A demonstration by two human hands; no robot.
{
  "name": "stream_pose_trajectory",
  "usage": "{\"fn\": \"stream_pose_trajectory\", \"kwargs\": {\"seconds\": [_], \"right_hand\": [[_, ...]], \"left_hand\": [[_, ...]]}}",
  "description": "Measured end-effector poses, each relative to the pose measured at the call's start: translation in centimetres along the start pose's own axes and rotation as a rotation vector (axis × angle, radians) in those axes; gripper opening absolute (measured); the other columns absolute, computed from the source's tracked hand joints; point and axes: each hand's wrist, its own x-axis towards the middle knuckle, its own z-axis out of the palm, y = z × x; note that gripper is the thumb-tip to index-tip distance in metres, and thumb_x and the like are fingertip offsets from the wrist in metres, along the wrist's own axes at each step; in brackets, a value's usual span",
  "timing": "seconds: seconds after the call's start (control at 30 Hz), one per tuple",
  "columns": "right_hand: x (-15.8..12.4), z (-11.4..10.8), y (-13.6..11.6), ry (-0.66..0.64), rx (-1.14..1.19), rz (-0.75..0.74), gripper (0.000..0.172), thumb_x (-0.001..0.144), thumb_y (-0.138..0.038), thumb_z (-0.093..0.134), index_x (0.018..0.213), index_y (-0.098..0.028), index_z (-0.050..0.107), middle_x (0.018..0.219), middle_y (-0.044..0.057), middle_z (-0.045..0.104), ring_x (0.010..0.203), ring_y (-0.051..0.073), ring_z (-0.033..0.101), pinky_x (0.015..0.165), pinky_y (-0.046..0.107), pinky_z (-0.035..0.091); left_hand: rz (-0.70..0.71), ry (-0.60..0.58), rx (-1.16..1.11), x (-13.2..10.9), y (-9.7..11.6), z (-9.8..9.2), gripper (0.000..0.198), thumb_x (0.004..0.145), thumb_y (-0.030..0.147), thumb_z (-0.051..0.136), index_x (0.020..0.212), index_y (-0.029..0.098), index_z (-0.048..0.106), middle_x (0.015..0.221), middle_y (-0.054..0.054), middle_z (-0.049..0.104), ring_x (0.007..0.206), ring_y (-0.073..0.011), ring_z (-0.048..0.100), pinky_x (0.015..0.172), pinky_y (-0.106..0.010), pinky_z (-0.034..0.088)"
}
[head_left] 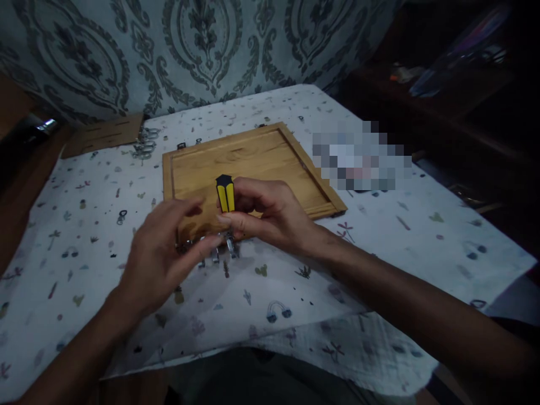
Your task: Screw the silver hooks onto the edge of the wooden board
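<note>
My right hand is closed around a screwdriver with a yellow and black handle, held upright at the near edge of a shallow wooden tray. My left hand hovers just left of it, fingers loosely curled and apart, fingertips reaching toward small metal fittings below the screwdriver. Those shiny fittings sit along the tray's near edge, partly hidden by my fingers.
A white patterned cloth covers the table. A brown cardboard piece lies at the back left, with a pile of metal hardware beside it. A blurred object lies right of the tray. Dark furniture stands beyond the right edge.
</note>
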Motion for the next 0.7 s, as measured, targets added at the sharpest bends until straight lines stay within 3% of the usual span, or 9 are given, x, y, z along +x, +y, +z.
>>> {"fn": "stream_pose_trajectory", "kwargs": {"seconds": [0.07, 0.13, 0.2, 0.27, 0.47, 0.57, 0.7], "right_hand": [[0.0, 0.0, -0.2, -0.002, 0.011, 0.005, 0.019, 0.087, -0.029, 0.068, 0.082, -0.015, 0.056, 0.073, -0.004, 0.050, 0.060, 0.006, 0.051, 0.051, 0.017, 0.039], [0.0, 0.0, -0.4, -0.003, 0.016, 0.026, 0.020, 0.087, -0.031, 0.068, 0.082, -0.015, 0.056, 0.071, -0.004, 0.049, 0.059, 0.007, 0.051, 0.050, 0.018, 0.039], [-0.1, 0.0, -0.4, -0.002, 0.022, 0.045, 0.022, 0.087, -0.033, 0.068, 0.086, -0.014, 0.057, 0.071, -0.004, 0.051, 0.058, 0.007, 0.052, 0.050, 0.018, 0.039], [-0.2, 0.0, -0.3, 0.002, 0.027, 0.046, 0.023, 0.087, -0.034, 0.068, 0.086, -0.014, 0.056, 0.068, -0.005, 0.051, 0.057, 0.007, 0.051, 0.049, 0.018, 0.038], [0.0, 0.2, 0.3, 0.033, -0.019, -0.059, 0.018, 0.089, -0.028, 0.064, 0.080, -0.016, 0.055, 0.065, -0.005, 0.049, 0.057, 0.007, 0.048, 0.051, 0.018, 0.038], [-0.1, -0.1, 0.2, 0.013, -0.019, -0.031, 0.016, 0.089, -0.030, 0.064, 0.084, -0.016, 0.057, 0.067, -0.005, 0.051, 0.058, 0.007, 0.049, 0.052, 0.019, 0.039], [-1.5, -1.1, 0.1, -0.072, -0.199, 0.004, 0.019, 0.088, -0.030, 0.066, 0.099, -0.015, 0.062, 0.088, 0.002, 0.060, 0.071, 0.010, 0.057, 0.062, 0.023, 0.048]], "left_hand": [[-0.008, 0.109, -0.133, 1.0, 1.4, -1.6, 0.038, 0.093, 0.035, 0.059, 0.129, 0.025, 0.055, 0.113, -0.003, 0.063, 0.109, -0.0216, 0.061, 0.096, -0.041, 0.051], [0.082, 0.188, -0.180, 2.1, 2.6, -2.6, 0.038, 0.091, 0.033, 0.062, 0.128, 0.024, 0.059, 0.109, -0.002, 0.065, 0.105, -0.0200, 0.062, 0.094, -0.039, 0.052], [0.241, 0.181, -0.129, 3.2, 3.3, -2.9, 0.029, 0.088, 0.029, 0.066, 0.116, 0.020, 0.066, 0.098, -0.002, 0.068, 0.095, -0.0184, 0.065, 0.083, -0.035, 0.054], [0.294, 0.179, -0.086, 4.0, 3.4, -2.7, 0.020, 0.088, 0.021, 0.066, 0.107, 0.022, 0.069, 0.093, -0.001, 0.069, 0.088, -0.0168, 0.065, 0.076, -0.033, 0.053], [0.260, 0.166, -0.077, 4.6, 2.9, -1.8, 0.015, 0.088, 0.021, 0.065, 0.102, 0.025, 0.070, 0.089, 0.003, 0.071, 0.075, -0.0122, 0.066, 0.062, -0.024, 0.051], [0.295, 0.147, -0.045, 4.6, 3.2, -2.1, 0.016, 0.089, 0.020, 0.065, 0.102, 0.027, 0.070, 0.086, 0.004, 0.071, 0.077, -0.0125, 0.066, 0.063, -0.023, 0.050], [0.322, 0.166, -0.007, 4.4, 3.2, -2.3, 0.016, 0.087, 0.021, 0.067, 0.101, 0.028, 0.070, 0.086, 0.005, 0.072, 0.078, -0.0134, 0.067, 0.064, -0.024, 0.052]]}}
